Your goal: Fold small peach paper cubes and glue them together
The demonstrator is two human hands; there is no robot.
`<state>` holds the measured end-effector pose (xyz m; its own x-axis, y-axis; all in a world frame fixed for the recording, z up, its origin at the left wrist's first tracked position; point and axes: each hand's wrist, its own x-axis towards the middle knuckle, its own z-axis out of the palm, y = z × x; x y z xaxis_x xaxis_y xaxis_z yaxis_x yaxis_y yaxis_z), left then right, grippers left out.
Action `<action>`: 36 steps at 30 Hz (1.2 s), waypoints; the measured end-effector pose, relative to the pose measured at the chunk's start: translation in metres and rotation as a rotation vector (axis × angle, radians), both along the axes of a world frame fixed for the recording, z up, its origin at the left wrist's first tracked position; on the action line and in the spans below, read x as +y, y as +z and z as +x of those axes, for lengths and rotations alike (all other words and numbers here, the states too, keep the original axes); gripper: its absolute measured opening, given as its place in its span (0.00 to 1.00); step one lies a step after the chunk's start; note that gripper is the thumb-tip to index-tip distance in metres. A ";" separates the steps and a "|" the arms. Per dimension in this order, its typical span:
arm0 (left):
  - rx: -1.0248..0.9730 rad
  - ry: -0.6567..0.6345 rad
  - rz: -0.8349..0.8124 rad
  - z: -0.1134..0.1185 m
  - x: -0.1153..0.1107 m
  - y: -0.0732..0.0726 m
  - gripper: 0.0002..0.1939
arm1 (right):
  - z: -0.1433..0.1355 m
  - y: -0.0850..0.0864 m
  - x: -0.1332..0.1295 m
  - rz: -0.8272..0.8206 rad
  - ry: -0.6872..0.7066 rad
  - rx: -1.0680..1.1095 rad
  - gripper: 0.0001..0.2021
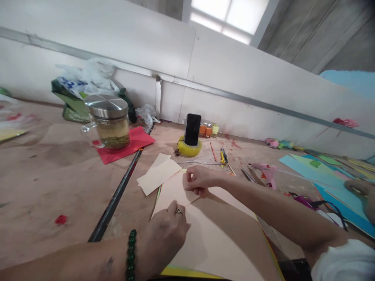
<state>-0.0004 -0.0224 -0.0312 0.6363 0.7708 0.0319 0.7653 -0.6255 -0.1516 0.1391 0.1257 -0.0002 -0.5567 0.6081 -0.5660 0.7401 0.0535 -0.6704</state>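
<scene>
A stack of large pale peach paper sheets (228, 238) lies before me, with yellow and other coloured edges showing underneath. A smaller peach piece of paper (168, 191) rests at its far left part, between my hands. My left hand (166, 234), wearing a ring and a green bead bracelet, is closed with its fingertips on the near edge of that piece. Curled at the piece's far right side, my right hand (197, 180) is in a pinch on the paper. Two cut cream paper strips (159, 173) overlap just beyond the stack, to the left.
A glass tea mug (113, 128) stands on red paper (142, 138). Farther back are a phone (192, 130) in a yellow holder (189, 149), a utility knife (224, 155) and a pink glue gun (268, 171). Another person's hand (359, 191) is at right by coloured sheets (304, 169).
</scene>
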 end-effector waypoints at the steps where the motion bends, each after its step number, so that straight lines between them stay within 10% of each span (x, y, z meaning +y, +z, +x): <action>1: -0.007 0.002 0.004 0.000 0.000 0.001 0.10 | 0.002 0.001 0.000 0.013 0.007 0.003 0.10; 10: -0.075 0.058 -0.075 -0.004 0.009 0.028 0.06 | 0.001 0.002 -0.006 0.022 0.011 0.015 0.10; 19: 0.025 0.079 0.041 -0.003 0.003 0.003 0.09 | 0.020 0.004 0.001 0.071 -0.062 -0.100 0.09; 27: -0.052 0.092 0.061 -0.002 0.004 0.016 0.08 | -0.007 -0.004 -0.008 0.171 0.239 0.034 0.11; 36: -0.078 0.088 0.222 -0.011 0.007 -0.007 0.13 | 0.013 -0.010 0.003 0.020 -0.003 0.003 0.08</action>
<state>-0.0113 -0.0152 -0.0385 0.5563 0.7916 0.2527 0.8300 -0.5142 -0.2162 0.1520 0.1288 -0.0099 -0.5564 0.6213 -0.5517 0.7380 0.0645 -0.6717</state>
